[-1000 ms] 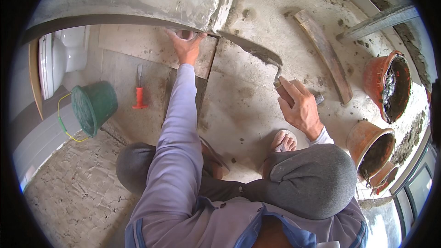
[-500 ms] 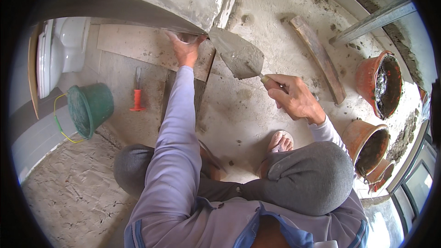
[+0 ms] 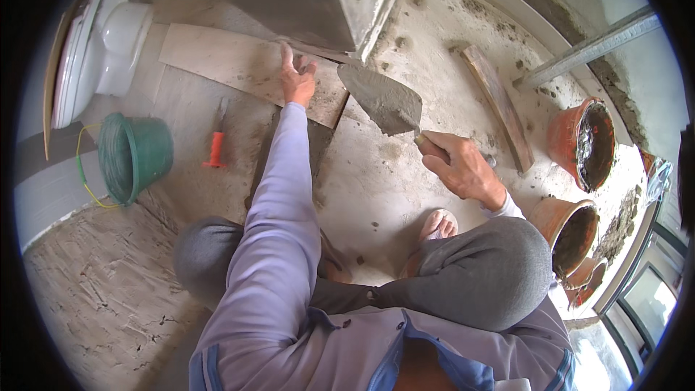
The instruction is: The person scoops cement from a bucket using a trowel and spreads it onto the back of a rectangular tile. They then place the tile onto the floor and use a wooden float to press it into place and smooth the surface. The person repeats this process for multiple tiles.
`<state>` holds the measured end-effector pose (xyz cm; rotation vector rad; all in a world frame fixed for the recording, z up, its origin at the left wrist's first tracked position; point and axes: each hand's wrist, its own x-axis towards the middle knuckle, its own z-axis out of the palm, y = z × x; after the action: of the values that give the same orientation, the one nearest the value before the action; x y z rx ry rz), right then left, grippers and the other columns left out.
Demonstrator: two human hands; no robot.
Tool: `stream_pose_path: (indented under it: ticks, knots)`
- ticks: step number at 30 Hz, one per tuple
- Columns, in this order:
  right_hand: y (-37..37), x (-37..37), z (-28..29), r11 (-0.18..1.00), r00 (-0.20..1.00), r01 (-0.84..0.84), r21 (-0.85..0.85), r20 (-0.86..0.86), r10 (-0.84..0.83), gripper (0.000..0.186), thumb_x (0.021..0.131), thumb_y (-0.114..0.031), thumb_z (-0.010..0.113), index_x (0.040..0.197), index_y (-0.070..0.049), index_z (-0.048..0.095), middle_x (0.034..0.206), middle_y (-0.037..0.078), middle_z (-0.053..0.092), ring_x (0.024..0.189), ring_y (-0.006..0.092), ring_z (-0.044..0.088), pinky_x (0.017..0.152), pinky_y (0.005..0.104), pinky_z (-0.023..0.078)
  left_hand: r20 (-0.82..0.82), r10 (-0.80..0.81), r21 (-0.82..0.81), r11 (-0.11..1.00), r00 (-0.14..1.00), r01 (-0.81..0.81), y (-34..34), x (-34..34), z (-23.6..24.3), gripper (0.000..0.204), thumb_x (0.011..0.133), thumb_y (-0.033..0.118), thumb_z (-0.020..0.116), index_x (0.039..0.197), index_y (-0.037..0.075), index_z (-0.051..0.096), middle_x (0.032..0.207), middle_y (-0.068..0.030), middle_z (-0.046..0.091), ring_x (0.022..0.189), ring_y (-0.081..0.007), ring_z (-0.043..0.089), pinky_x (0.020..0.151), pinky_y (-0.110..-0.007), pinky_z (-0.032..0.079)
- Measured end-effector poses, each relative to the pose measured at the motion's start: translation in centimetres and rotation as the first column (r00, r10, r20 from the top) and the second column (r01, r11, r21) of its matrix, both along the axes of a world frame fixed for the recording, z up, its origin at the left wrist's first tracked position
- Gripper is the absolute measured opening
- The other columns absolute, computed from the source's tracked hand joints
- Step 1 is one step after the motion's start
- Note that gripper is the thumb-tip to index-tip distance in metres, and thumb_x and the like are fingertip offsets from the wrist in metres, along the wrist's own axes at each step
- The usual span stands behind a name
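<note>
My right hand (image 3: pixel 467 172) is wrapped around the handle of a trowel (image 3: pixel 384 101). Wet grey mortar coats the trowel's blade, and its tip points up and left, close to the foot of a plastered grey pillar or wall end (image 3: pixel 329 0). My left hand (image 3: pixel 297 81) reaches forward with its fingers apart over a pale flat board or tile (image 3: pixel 217 56) at the wall's foot. Nothing shows in that hand; whether its fingertips touch the board or the wall edge I cannot tell.
A chisel-like tool with an orange handle (image 3: pixel 216 148) and a green bucket (image 3: pixel 137 156) are to the left, below a white toilet bowl (image 3: pixel 119 43). On the right lie a wooden plank (image 3: pixel 499 108), a metal bar (image 3: pixel 590 47) and mortar-stained buckets (image 3: pixel 565 137).
The view has shifted slightly. My left hand's fingers, partly hidden under the wall's lower edge before, now show more fully. The trowel stays in my right hand, its tip slightly lower.
</note>
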<state>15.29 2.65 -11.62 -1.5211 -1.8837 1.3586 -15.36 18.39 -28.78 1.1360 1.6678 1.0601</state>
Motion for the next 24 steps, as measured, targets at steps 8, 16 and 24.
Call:
stream_pose_path:
  ticks: [8, 16, 24]
  knots:
    - [2.2, -0.9, 2.1, 0.978, 0.982, 0.139, -0.153, 0.149, -0.116, 0.018, 0.088, -0.016, 0.057, 0.094, 0.002, 0.057, 0.070, 0.015, 0.054, 0.064, 0.0231, 0.054, 0.064, 0.0400, 0.044, 0.296, 0.004, -0.052, 0.999, 0.955, 0.012, 0.4, -0.4, 0.4, 0.080, 0.094, -0.003, 0.052, 0.159, 0.014, 0.010, 0.160, -0.0203, 0.023, 0.133, -0.0307, 0.049, 0.106, -0.037, 0.046]
    - [-1.6, 2.2, 2.5, 0.963, 0.929, 0.064, 0.262, 0.338, -0.154, 0.029, 0.083, -0.012, 0.061, 0.111, -0.003, 0.063, 0.085, 0.015, 0.062, 0.073, 0.0283, 0.064, 0.069, 0.0410, 0.050, 0.483, 0.293, -0.041, 0.949, 0.825, -0.313, 2.4, -2.7, 1.2, 0.081, 0.100, 0.044, 0.053, 0.153, -0.007, 0.018, 0.160, -0.0254, 0.017, 0.143, -0.0366, 0.035, 0.111, -0.045, 0.043]
    - [3.5, 7.4, -1.7, 0.826, 0.737, -0.367, 0.428, 0.676, -0.022, 0.037, 0.083, 0.002, 0.055, 0.116, -0.013, 0.062, 0.105, 0.009, 0.064, 0.081, 0.0290, 0.068, 0.065, 0.0386, 0.057, -0.173, 0.487, 0.943, 0.334, 0.856, 0.001, 7.1, -5.2, 26.4, 0.080, 0.099, 0.061, 0.042, 0.141, -0.007, 0.039, 0.146, -0.0313, 0.041, 0.131, -0.0367, 0.050, 0.108, -0.043, 0.040]
